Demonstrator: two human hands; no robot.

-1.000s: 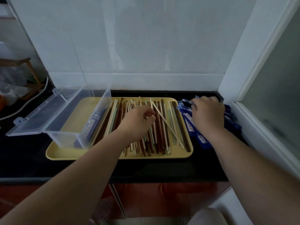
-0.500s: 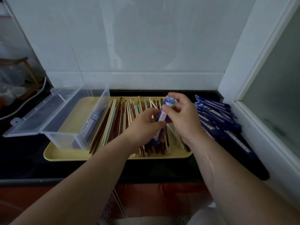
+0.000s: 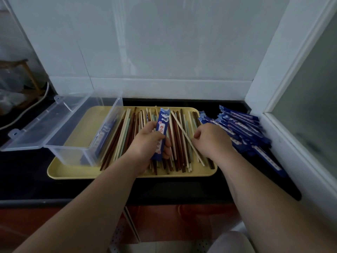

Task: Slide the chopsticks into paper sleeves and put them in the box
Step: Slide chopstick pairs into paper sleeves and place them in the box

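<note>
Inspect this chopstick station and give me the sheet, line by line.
Surface: black counter bearing a yellow tray.
Job's things: loose chopsticks on the tray; clear box, lid open, on the tray's left end, blue sleeves inside; pile of blue sleeves right of the tray.
Clutter: wooden stand at the far left.
Hands: left hand holds a blue sleeve; right hand has its fingers curled on a pale chopstick.
Cables: white cable at the far left.
Surroundings: white tiled wall; window frame on the right.
</note>
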